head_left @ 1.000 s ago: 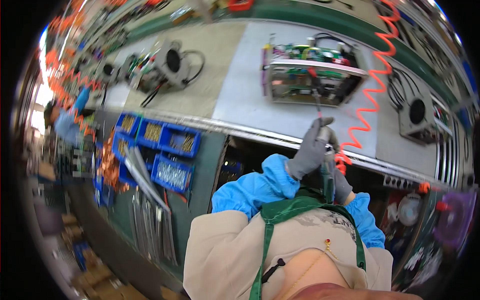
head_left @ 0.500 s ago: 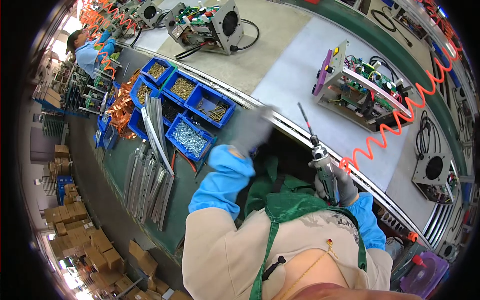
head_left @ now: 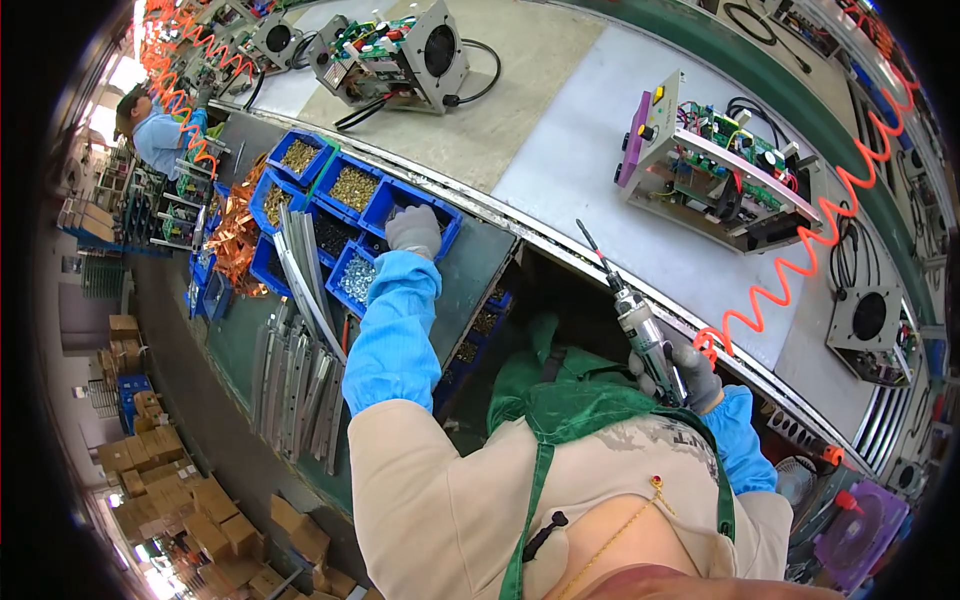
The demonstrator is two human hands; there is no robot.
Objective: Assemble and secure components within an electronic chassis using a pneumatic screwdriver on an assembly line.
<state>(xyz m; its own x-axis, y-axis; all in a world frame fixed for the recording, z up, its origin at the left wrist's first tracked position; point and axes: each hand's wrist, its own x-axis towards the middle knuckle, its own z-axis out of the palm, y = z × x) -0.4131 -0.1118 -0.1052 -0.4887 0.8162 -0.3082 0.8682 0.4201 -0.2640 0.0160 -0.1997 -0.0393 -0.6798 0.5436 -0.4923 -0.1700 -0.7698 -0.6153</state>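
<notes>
My left hand (head_left: pixel 414 232), in a grey glove, reaches into a blue bin (head_left: pixel 452 236) that holds brass-coloured screws. Its fingers are curled together among the contents, and what they grip is hidden. Beside it, a blue bin of silver nuts or washers (head_left: pixel 356 277) is partly covered by my blue sleeve. In my gloved right hand (head_left: pixel 690 375) is a pneumatic screwdriver (head_left: pixel 643 328), its long bit pointing up and away over the bench edge. A red coiled air hose (head_left: pixel 765 305) runs near that hand. Beyond the bit stands an open device with circuit boards and a purple-edged panel (head_left: pixel 715 175).
More bins hold brass fasteners (head_left: pixel 353 187) and dark ones (head_left: pixel 330 237). Metal strips (head_left: pixel 298 385) and copper-coloured pieces (head_left: pixel 236 235) lie at left. Another open device (head_left: pixel 395 60) stands on the far bench. A metal rail (head_left: pixel 560 245) edges the bench. A co-worker (head_left: pixel 160 130) works far left.
My left hand has swung leftward from above the bench edge into the screw bin. My right hand keeps the screwdriver at about the same place, slightly lower.
</notes>
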